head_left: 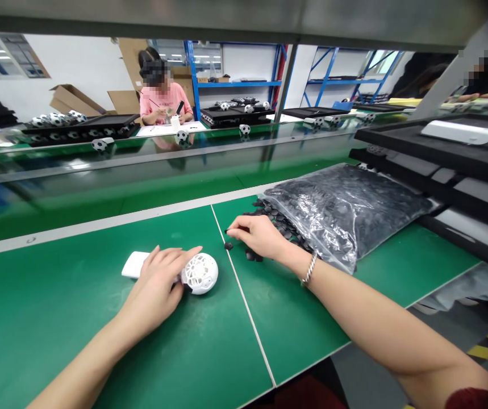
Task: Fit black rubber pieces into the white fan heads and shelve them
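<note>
Head view: the left hand [156, 278] gripped the white ball-headed device [201, 274], which lay on the green table [192, 352]. The right hand [258, 234] pinched a small black piece [226, 231] near the loose black pieces [284, 225]. Steady left support and a light, edge-only pinch suited this handling.

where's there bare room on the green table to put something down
Bare green tabletop lies left of the white ball-ended piece, and on the near side between the left hand and right forearm. It's crowded beyond that forearm: loose black pieces, plastic bag, stacked trays.
</note>
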Action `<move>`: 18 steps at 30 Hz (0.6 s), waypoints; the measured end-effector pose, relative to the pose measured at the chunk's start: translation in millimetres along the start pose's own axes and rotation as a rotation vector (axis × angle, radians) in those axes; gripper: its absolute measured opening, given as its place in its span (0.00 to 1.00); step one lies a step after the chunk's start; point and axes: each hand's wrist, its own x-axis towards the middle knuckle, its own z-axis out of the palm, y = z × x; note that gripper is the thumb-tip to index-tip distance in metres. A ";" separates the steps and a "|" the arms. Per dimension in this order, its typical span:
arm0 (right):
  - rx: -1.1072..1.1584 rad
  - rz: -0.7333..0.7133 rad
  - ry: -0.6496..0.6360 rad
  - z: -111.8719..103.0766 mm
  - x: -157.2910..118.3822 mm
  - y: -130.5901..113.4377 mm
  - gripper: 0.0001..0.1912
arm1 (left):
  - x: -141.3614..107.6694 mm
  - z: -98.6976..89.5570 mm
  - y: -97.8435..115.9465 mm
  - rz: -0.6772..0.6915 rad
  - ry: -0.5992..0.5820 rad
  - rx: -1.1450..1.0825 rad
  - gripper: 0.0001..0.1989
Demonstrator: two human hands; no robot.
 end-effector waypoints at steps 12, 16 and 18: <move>0.291 -0.466 -0.239 0.8 -23.6 -33.6 0.04 | -3.6 -0.2 3.8 -0.030 -0.079 0.013 0.36; 0.336 -0.443 -0.221 11.7 -27.1 -37.4 0.03 | -3.2 -1.2 9.3 -0.068 -0.079 -0.013 0.42; 0.365 -0.385 -0.191 16.2 -28.2 -39.0 0.03 | -2.3 0.3 12.0 -0.099 -0.045 -0.028 0.41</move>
